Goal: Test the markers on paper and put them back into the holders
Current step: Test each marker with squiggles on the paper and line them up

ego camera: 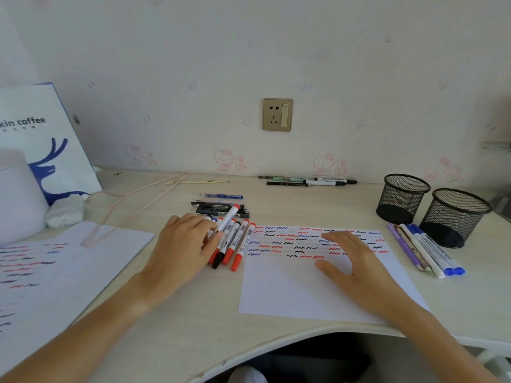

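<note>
Where left grip (184, 246) pinches, red marker (228, 218) tilted upward.

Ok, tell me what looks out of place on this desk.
Both mesh holders stand empty while the pens lie loose on the desk: a row beside the paper, more by the wall, another bunch by the holders. One red-capped marker sits tilted across the row, held by the left hand.

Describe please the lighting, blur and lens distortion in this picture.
Head view: soft, even daylight, no glare, faint shadows; wide-angle bending curves the pale wooden desk's front edge; the left hand gripping a red-capped white marker is slightly motion-blurred; the squiggle-covered white paper stays sharp.
</note>
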